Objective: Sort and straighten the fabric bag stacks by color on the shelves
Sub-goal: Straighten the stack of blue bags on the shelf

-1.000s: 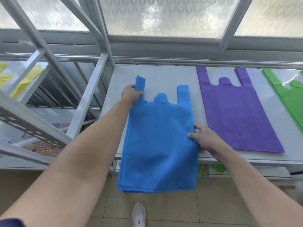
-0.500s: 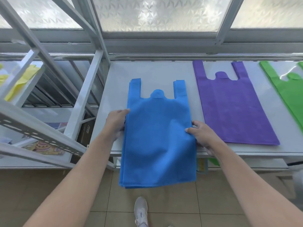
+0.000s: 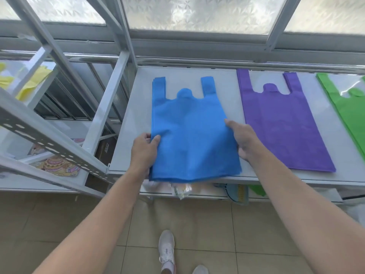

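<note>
A stack of blue fabric bags (image 3: pixel 189 131) lies on the white shelf (image 3: pixel 134 119), handles pointing to the window, its bottom edge just over the shelf's front edge. My left hand (image 3: pixel 145 150) grips the stack's left edge, thumb on top and fingers underneath. My right hand (image 3: pixel 242 138) holds the right edge with the thumb on top of the fabric. A purple bag stack (image 3: pixel 280 123) lies flat to the right, and a green bag stack (image 3: pixel 351 115) lies at the far right, partly cut off by the frame.
A slanted metal rack frame (image 3: pixel 59 139) stands at the left, with yellow bags (image 3: pixel 31 84) on its shelf. A lower shelf holds packets (image 3: pixel 181 189) and a patterned item (image 3: pixel 57 165). Frosted windows run behind. My white shoes (image 3: pixel 166 252) stand on tiled floor.
The blue stack slid back onto the shelf and no longer hangs far over the front edge. My left hand moved from the left handle down to the stack's left edge and now grips it.
</note>
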